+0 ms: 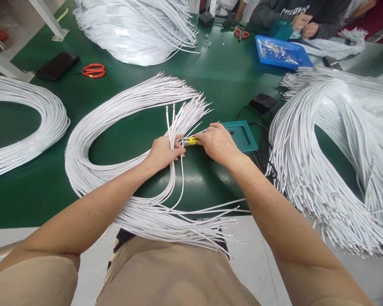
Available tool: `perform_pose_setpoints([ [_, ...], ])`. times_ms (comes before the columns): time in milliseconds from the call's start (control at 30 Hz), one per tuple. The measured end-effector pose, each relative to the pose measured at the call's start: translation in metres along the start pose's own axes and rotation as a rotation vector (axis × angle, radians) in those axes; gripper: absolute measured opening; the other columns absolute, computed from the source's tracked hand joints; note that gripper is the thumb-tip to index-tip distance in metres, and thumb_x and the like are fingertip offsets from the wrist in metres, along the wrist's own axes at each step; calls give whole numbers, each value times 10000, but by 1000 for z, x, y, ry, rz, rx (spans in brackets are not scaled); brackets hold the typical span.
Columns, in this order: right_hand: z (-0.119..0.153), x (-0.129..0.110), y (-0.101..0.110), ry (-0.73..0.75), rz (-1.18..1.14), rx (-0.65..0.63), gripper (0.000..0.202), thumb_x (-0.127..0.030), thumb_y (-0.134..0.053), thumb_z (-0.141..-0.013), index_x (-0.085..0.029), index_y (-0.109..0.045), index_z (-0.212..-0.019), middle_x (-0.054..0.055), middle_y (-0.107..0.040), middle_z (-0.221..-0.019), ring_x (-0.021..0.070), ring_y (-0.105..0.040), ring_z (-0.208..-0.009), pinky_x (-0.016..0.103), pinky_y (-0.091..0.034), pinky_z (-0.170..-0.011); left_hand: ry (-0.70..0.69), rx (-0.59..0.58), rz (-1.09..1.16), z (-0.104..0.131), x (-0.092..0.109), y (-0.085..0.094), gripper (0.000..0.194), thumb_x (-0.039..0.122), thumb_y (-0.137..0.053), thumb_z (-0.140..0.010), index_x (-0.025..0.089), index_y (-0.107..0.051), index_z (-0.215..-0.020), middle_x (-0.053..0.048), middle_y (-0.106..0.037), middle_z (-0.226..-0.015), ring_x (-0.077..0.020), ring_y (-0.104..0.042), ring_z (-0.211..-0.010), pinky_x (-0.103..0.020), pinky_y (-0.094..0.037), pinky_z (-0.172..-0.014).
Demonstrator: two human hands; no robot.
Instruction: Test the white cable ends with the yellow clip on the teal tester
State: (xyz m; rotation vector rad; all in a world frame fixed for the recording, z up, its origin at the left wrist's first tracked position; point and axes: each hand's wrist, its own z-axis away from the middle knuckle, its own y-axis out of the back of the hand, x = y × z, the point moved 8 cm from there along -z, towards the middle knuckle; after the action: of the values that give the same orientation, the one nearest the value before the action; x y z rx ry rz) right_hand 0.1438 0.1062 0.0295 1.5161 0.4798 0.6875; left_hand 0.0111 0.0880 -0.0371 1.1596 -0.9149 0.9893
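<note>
My left hand (161, 152) is closed around a few white wires (172, 176), whose metal-tipped ends stick up above the fingers. One wire hangs apart from the others just right of that hand. In my right hand (219, 143) is a small tool with a yellow handle (192, 140) and a metal front end; its exact kind is hard to tell. The tool's front meets the left fingertips at a wire. Around the left hand curves a large looped bundle of white wires (79, 144), with loose ends behind the fingers and others hanging over the table's front edge.
A teal tray-like device (247, 138) with black cables sits beyond my right hand. More wire bundles lie left (51, 114), at the back (134, 29) and right (293, 140). Red-handled snips (94, 70), a dark phone-like case (58, 66) and a blue tray (301, 63) lie farther off; a co-worker sits opposite.
</note>
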Motion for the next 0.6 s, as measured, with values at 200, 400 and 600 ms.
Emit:
perform_pose_setpoints([
  [200,0,2,-1,-6,-4,6,255,-183,-473,-909,-165,-725,-943,100,-724,-795,217,-626,-788,328,-290,-910,-25,-1,-3,1,1,-1,342,232,-701,-663,160,-732,-997,-48,-750,-879,-155,-667,-610,-248,-545,-534],
  [400,0,1,-2,-1,-3,9,257,-189,-476,-907,-175,-727,-963,99,-719,-779,222,-628,-781,327,-291,-917,-67,39,-121,0,3,1,106,255,-700,-669,173,-746,-718,-44,-738,-1064,-110,-617,-523,-268,-531,-565],
  [600,0,0,1,-6,0,2,250,-179,-483,-900,-156,-727,-947,114,-726,-803,231,-635,-803,334,-301,-897,-43,37,-185,2,8,1,116,276,-703,-664,164,-731,-658,-52,-727,-1113,-102,-594,-475,-314,-539,-646],
])
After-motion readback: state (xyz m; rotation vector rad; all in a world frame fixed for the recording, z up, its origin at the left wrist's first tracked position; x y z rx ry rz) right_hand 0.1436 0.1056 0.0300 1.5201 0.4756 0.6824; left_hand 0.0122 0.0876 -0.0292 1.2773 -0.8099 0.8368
